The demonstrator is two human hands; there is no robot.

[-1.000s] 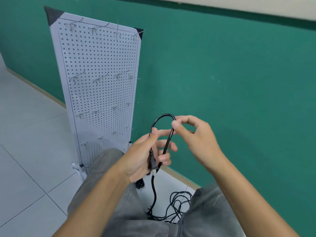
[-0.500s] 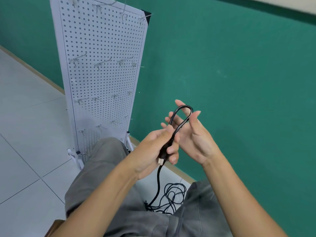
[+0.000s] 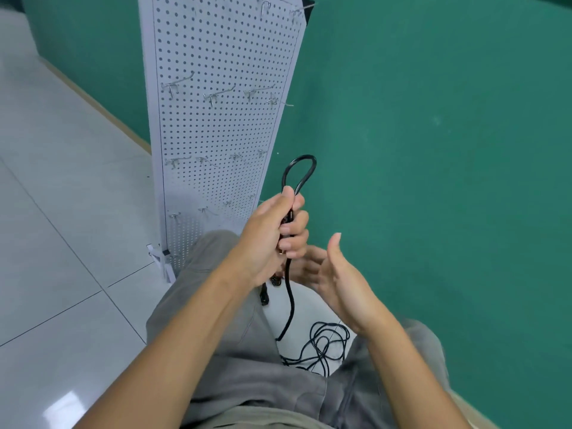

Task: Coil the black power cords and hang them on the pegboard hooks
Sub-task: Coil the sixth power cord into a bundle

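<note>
My left hand (image 3: 274, 230) grips a black power cord (image 3: 290, 301) folded into a small loop (image 3: 299, 173) that sticks up above my fist. The cord hangs down from that hand to a loose tangle (image 3: 322, 345) on the floor between my knees. A plug end (image 3: 264, 297) dangles just below the fist. My right hand (image 3: 340, 283) is open beside and below the left, palm turned toward the cord, holding nothing. The white pegboard (image 3: 223, 125) stands just beyond, with rows of bare metal hooks (image 3: 216, 94).
A green wall (image 3: 433, 150) runs behind the pegboard and to the right. Pale floor tiles (image 3: 62, 212) spread to the left. My knees in grey trousers (image 3: 247, 366) fill the lower middle. The pegboard's white foot (image 3: 161, 258) rests on the floor.
My right hand has left the loop and dropped lower, opening beside the hanging cord. The left hand keeps its grip on the folded cord.
</note>
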